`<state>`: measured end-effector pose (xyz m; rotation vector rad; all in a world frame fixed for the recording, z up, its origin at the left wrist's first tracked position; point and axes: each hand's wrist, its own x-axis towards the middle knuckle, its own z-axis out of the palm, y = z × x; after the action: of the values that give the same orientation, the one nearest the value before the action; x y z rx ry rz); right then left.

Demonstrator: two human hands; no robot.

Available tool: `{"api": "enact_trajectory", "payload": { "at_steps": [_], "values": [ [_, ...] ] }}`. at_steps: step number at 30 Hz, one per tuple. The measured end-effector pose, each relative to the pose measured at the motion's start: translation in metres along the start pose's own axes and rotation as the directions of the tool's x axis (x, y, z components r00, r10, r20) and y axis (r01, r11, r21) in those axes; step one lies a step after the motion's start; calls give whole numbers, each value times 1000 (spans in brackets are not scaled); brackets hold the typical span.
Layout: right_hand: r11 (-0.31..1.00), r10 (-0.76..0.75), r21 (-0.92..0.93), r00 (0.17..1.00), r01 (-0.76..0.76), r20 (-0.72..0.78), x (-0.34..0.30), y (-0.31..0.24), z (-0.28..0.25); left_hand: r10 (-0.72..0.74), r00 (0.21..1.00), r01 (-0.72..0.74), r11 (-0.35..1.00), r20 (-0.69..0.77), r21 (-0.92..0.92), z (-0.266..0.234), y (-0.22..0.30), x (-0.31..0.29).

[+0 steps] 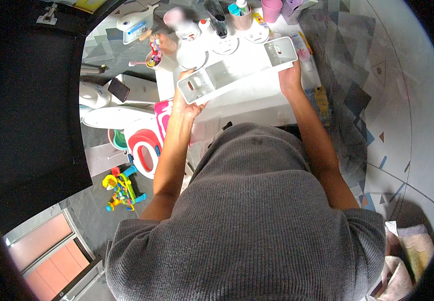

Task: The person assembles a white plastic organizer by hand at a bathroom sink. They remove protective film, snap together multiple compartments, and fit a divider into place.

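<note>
A long white plastic storage rack [237,75], with a box-shaped compartment at each end, is held out over the white counter. My left hand [189,106] is closed around its left end, with the thumb and fingers at the lower corner. At the right end, my right hand [290,76] grips the side of the other compartment, and most of its fingers are hidden behind the plastic. The rack tilts up toward the right, and both compartments appear to have a slot in them. Just beyond the left end stands a cup of toothbrushes [163,63].
Along the counter's far side stand a dark bottle [216,18], a pinkish cup with tubes [241,21] and a pink cup [271,10]. A tube package [304,52] lies at right. On the left are a phone [118,90], a red child's toilet seat [145,150] and a colourful toy [121,189].
</note>
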<state>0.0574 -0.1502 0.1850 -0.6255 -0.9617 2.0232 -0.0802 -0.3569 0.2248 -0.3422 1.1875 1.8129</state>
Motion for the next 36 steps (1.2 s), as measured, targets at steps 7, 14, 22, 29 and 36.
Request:
{"api": "enact_trajectory", "payload": {
  "at_steps": [7, 14, 22, 29, 36],
  "values": [
    [713, -388, -648, 920, 267, -47, 19, -6, -20, -4, 991, 0, 999, 134, 35, -14, 10, 8],
    [380, -663, -606, 662, 699, 348, -10, -64, 18, 42, 999, -41, 999, 21, -20, -5, 7, 7],
    [110, -426, -520, 513, 847, 746, -20, -68, 38, 29, 999, -28, 999, 22, -22, 1, 5, 6],
    [610, -160, -484, 696, 627, 700, 6, -57, -2, -35, 999, 35, 999, 21, 9, -19, 14, 9],
    [678, -41, -442, 631, 587, 775, 1, -48, 0, -45, 995, 46, 999, 91, -11, -25, 15, 13]
  ]
}}
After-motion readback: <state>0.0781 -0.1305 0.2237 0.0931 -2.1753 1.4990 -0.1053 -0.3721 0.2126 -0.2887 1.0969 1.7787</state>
